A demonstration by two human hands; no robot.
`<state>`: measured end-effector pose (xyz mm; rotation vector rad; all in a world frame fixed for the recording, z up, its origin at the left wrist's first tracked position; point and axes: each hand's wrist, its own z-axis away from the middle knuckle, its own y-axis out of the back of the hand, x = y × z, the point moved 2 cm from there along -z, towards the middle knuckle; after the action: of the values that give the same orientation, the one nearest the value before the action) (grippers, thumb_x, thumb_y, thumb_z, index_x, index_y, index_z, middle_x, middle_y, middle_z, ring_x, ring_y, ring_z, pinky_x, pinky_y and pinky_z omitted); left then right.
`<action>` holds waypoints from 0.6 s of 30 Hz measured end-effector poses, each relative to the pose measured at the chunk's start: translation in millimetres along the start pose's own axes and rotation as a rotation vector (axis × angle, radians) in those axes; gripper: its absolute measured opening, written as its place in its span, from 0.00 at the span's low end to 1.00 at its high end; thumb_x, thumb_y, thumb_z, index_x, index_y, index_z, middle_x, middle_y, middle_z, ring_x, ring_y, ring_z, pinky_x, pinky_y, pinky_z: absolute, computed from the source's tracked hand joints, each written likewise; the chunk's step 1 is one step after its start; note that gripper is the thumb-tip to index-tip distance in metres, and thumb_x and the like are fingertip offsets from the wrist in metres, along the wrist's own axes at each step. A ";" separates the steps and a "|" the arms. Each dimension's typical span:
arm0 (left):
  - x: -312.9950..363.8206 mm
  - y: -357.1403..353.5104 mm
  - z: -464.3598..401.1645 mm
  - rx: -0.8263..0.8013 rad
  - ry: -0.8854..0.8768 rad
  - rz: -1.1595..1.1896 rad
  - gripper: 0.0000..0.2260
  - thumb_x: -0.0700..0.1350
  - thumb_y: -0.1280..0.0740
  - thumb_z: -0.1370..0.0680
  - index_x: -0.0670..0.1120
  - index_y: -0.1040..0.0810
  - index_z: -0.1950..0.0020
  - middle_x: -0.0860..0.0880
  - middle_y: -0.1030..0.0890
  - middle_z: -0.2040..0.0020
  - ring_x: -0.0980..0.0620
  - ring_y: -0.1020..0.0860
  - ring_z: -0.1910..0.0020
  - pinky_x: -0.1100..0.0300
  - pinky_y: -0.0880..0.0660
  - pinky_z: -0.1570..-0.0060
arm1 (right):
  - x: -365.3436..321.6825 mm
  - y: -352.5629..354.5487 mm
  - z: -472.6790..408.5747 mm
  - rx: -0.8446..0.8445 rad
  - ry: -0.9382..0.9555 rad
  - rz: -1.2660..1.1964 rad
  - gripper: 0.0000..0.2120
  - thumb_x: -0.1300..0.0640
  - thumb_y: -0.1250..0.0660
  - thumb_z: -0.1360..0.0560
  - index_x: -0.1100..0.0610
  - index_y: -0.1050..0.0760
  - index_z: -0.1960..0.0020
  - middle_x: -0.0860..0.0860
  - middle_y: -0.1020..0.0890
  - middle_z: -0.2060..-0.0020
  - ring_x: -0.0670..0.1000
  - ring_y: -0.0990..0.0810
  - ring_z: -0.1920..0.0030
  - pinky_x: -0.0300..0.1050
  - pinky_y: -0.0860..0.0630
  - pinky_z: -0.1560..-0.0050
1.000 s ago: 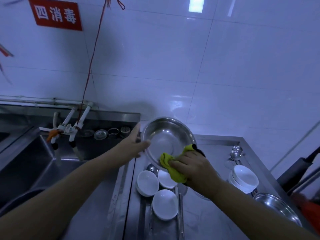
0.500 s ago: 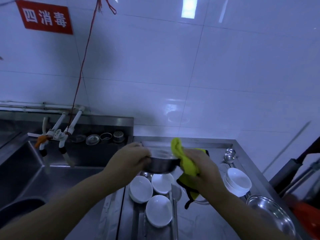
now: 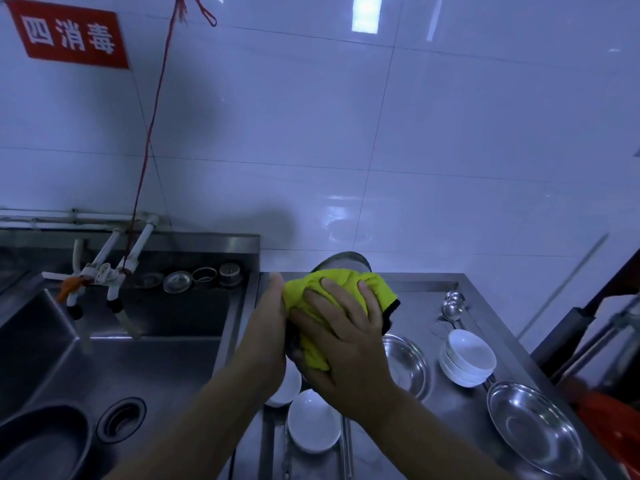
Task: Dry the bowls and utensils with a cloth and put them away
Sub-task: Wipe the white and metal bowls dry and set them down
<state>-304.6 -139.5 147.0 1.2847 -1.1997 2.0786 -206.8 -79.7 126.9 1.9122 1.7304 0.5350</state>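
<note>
A steel bowl [image 3: 343,261] is held up over the counter, tipped so only its upper rim shows. My left hand [image 3: 266,341] grips its left side, thumb up along the edge. My right hand [image 3: 346,348] holds a yellow cloth [image 3: 301,292] spread over the bowl's outside, fingers splayed on it. Below my hands, white bowls [image 3: 313,424] lie on the steel counter [image 3: 446,410], partly hidden by my arms. To the right are a stack of white bowls [image 3: 469,358], another steel bowl [image 3: 405,362], a wide steel dish [image 3: 533,424] and two metal spoons [image 3: 452,306].
A deep steel sink [image 3: 156,358] lies to the left with taps [image 3: 104,275], strainer parts [image 3: 204,277] on its back ledge and a dark basin [image 3: 38,445] inside. The tiled wall stands close behind. Dark and orange equipment [image 3: 609,393] crowds the right edge.
The bowl has been turned over: earlier the cloth wiped its inside, then its rim, now it covers the outside. My right hand moved on top of the bowl.
</note>
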 end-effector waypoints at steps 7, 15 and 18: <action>6.2 -3.5 0.3 0.100 -0.076 -0.040 0.27 0.64 0.50 0.22 0.48 0.18 0.54 0.46 0.15 0.57 0.49 0.16 0.60 0.57 0.23 0.65 | 9.7 3.6 -29.9 0.112 -0.205 -0.192 0.11 0.54 0.38 0.27 0.50 0.18 0.51 0.45 0.21 0.44 0.51 0.27 0.38 0.64 0.39 0.34; 4.7 9.0 2.5 0.140 -0.110 0.032 0.17 0.52 0.41 0.20 0.44 0.20 0.60 0.46 0.17 0.65 0.51 0.19 0.65 0.62 0.25 0.67 | 40.5 13.5 -21.5 0.278 -0.913 -0.880 0.10 0.62 0.33 0.28 0.52 0.16 0.52 0.48 0.17 0.47 0.49 0.21 0.43 0.42 0.28 0.40; 7.5 12.1 2.9 0.160 -0.120 0.040 0.12 0.45 0.41 0.20 0.39 0.22 0.48 0.43 0.19 0.57 0.47 0.20 0.57 0.58 0.23 0.60 | 47.9 12.6 -10.4 0.327 -1.050 -0.970 0.12 0.61 0.34 0.27 0.59 0.18 0.45 0.57 0.17 0.45 0.55 0.20 0.44 0.54 0.25 0.39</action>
<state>-315.3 -149.1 148.7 1.4871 -1.1365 2.1913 -197.6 -31.9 140.7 0.9110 1.6944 -0.9703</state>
